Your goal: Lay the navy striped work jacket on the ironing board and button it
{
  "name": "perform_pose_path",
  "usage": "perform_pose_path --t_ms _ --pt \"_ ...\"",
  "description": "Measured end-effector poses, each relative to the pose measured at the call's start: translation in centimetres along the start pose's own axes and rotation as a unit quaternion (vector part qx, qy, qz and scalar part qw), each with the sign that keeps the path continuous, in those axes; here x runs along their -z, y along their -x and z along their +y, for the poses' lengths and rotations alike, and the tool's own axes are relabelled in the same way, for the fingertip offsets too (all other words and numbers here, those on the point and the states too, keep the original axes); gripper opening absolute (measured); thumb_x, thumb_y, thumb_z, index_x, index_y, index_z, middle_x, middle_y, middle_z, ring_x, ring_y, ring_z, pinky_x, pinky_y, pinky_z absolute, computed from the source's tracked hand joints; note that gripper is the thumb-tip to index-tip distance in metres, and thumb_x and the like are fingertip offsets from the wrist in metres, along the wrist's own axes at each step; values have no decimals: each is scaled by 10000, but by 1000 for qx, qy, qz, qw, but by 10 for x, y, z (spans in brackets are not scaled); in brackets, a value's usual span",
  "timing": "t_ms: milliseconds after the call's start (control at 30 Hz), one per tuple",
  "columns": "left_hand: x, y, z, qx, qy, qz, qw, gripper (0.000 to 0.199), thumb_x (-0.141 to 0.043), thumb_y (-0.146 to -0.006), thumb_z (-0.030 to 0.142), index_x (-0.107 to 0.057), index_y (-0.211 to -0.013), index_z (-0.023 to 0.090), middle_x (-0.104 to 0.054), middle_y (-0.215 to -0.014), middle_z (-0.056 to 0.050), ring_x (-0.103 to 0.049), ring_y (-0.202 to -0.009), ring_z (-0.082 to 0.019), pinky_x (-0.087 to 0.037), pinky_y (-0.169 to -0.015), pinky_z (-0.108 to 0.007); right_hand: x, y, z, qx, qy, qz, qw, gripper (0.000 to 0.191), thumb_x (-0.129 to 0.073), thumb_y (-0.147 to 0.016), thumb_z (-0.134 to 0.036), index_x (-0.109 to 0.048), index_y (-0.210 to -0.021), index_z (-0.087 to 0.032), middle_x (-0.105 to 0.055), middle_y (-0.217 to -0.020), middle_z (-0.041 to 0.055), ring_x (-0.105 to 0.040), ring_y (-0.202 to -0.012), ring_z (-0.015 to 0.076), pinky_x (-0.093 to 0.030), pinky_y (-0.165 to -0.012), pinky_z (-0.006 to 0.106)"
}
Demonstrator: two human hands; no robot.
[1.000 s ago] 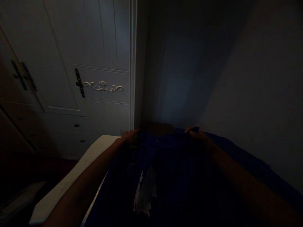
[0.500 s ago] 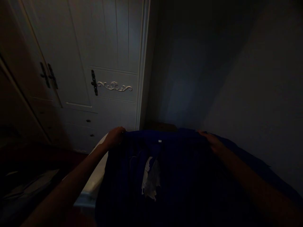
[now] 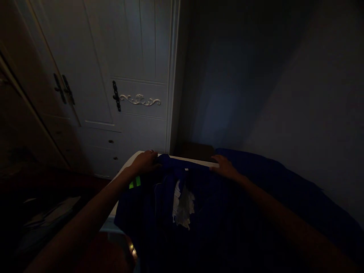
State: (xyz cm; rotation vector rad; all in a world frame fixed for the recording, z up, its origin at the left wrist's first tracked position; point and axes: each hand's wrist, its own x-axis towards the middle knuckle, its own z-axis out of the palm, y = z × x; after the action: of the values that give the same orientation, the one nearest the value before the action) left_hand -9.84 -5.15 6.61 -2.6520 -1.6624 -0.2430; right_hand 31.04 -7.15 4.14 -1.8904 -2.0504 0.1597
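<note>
A dark blue jacket (image 3: 204,201) is spread over a white tabletop, with a small white label (image 3: 186,169) at its collar. Near its left side shows a bright green strip (image 3: 134,182). A ragged whitish patch (image 3: 183,206) lies in the middle of it; I cannot tell whether it belongs to the cloth. My left hand (image 3: 145,162) rests at the upper left edge of the jacket, thumb and fingers apart. At the upper right edge, my right hand (image 3: 226,167) touches the cloth with fingers spread. Deep shadow hides the jacket's lower part.
The white table's edge (image 3: 193,160) shows behind the collar. A white wardrobe (image 3: 142,132) with dark handles stands ahead on the left. More dark blue cloth (image 3: 264,167) lies to the right beside the wall. A brown box-like object (image 3: 197,151) sits behind the table.
The collar edge has come down onto the table, uncovering its far rim. My right hand has moved left, and both hands have loosened from the cloth. The green strip now shows.
</note>
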Motion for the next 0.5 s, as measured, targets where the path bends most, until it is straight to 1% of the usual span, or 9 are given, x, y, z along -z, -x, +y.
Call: perform_pose_path --t_ms 33,100,133,200,233,300,367,433,500 --pt "-4 -5 1 -30 16 -2 999 539 -609 -791 528 -615 -1208 186 -638 -1240 -161 -596 -1122 -305 -450 -941 -390 -3 2 -4 14 25 -48 998 658 -701 -773 -408 -529 -1366 -181 -457 -1475 156 -388 -1387 322 -290 -1140 475" --pt "-13 -12 2 -78 53 -38 995 601 -644 -776 449 -547 -1327 227 -592 -1344 -120 -559 -1205 -278 -420 -1003 -359 -8 4 -9 0 48 -127 991 674 -710 -773 -398 -522 -1380 -172 -471 -1466 165 -427 -1361 333 -321 -1119 469" --pt "-17 -14 1 -84 65 -60 993 570 -620 -797 417 -545 -1334 242 -598 -1344 -101 -566 -1203 -261 -422 -1001 -343 -10 5 -10 -12 50 -150 987 648 -710 -776 -368 -537 -1365 -161 -493 -1448 171 -459 -1336 333 -350 -1099 453" --pt "-22 -15 0 -55 66 -81 993 433 -539 -852 371 -608 -1261 249 -657 -1257 -86 -614 -1129 -245 -448 -957 -331 -11 6 -8 -17 45 -165 985 527 -691 -788 -282 -603 -1289 -144 -558 -1385 170 -525 -1276 315 -399 -1056 407" --pt "-22 -13 0 -33 56 -77 995 383 -508 -868 357 -642 -1210 247 -683 -1201 -86 -633 -1086 -245 -460 -932 -334 -10 6 -7 -11 42 -165 985 442 -676 -790 -237 -648 -1222 -147 -611 -1325 155 -566 -1229 297 -421 -1028 379" --pt "-20 -7 -2 2 34 -45 998 342 -476 -881 331 -673 -1149 248 -702 -1149 -88 -643 -1054 -247 -466 -912 -343 -5 9 -5 5 34 -171 985 276 -642 -791 -171 -715 -1057 -167 -702 -1169 105 -634 -1118 260 -455 -965 334" --pt "-13 2 -3 18 8 -12 1000 327 -465 -881 289 -679 -1124 244 -704 -1136 -96 -640 -1057 -250 -463 -909 -350 3 13 -5 23 26 -167 985 186 -613 -805 -165 -729 -949 -185 -732 -1064 71 -659 -1045 241 -468 -917 316" --pt "-5 12 -5 24 -28 -2 999 320 -436 -890 250 -679 -1096 215 -707 -1103 -124 -648 -1025 -266 -471 -879 -368 15 18 -8 37 21 -122 992 166 -588 -834 -201 -714 -941 -187 -726 -1051 75 -654 -1034 245 -463 -902 321" --pt "3 23 -7 39 -56 1 998 328 -395 -903 224 -663 -1087 186 -709 -1066 -146 -663 -960 -284 -481 -819 -381 30 25 -13 48 24 -45 998 178 -570 -852 -213 -683 -986 -179 -714 -1050 93 -655 -1005 247 -460 -875 322"
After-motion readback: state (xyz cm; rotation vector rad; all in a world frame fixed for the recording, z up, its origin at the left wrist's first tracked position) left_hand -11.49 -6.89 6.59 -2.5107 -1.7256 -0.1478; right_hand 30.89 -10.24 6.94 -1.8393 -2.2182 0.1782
